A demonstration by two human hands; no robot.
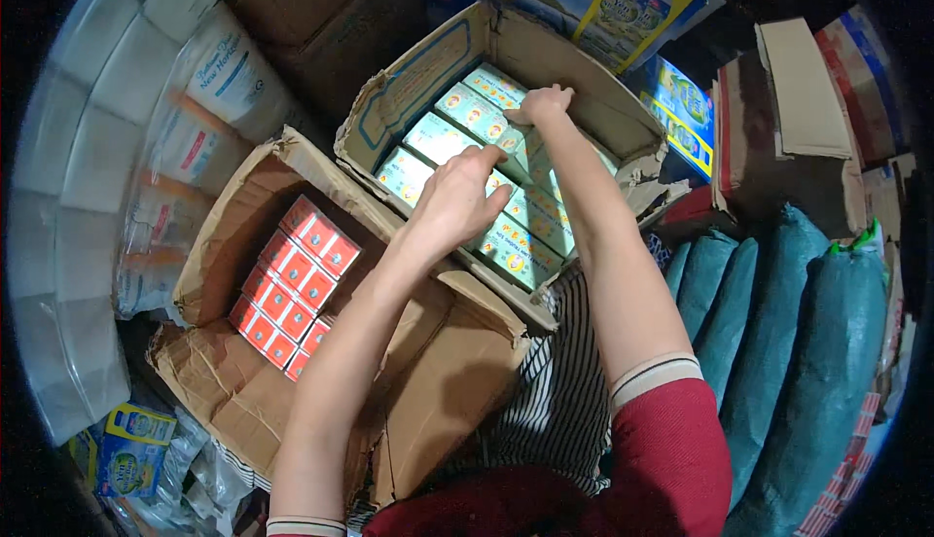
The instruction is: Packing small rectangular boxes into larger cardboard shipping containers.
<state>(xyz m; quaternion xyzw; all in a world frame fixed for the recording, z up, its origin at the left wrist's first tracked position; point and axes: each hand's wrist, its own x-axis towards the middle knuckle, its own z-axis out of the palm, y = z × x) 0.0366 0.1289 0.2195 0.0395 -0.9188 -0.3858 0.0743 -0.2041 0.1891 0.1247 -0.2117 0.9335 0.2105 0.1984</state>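
Note:
Rows of small pale green boxes [465, 109] with yellow and red printing fill much of an open cardboard carton [409, 80] ahead of me. My left hand [457, 192] lies low over the near rows, thumb spread away from the bent fingers, nothing visibly gripped. Farther back, my right hand [543, 107] bends its fingers down on the end of a pale green box [518, 151] that sits slightly askew among the others. Its fingertips are partly hidden. Under my left forearm, a second open carton [229, 255] holds stacked red-and-white small boxes [297, 279].
Wrapped white plastic packs [219, 75] line the left side. Blue-and-yellow printed cartons [632, 12] stand behind, with a similar packet [136, 449] at lower left. Dark green wrapped rolls [817, 342] and opened brown cartons [788, 138] crowd the right. Black-and-white striped cloth [555, 391] lies below.

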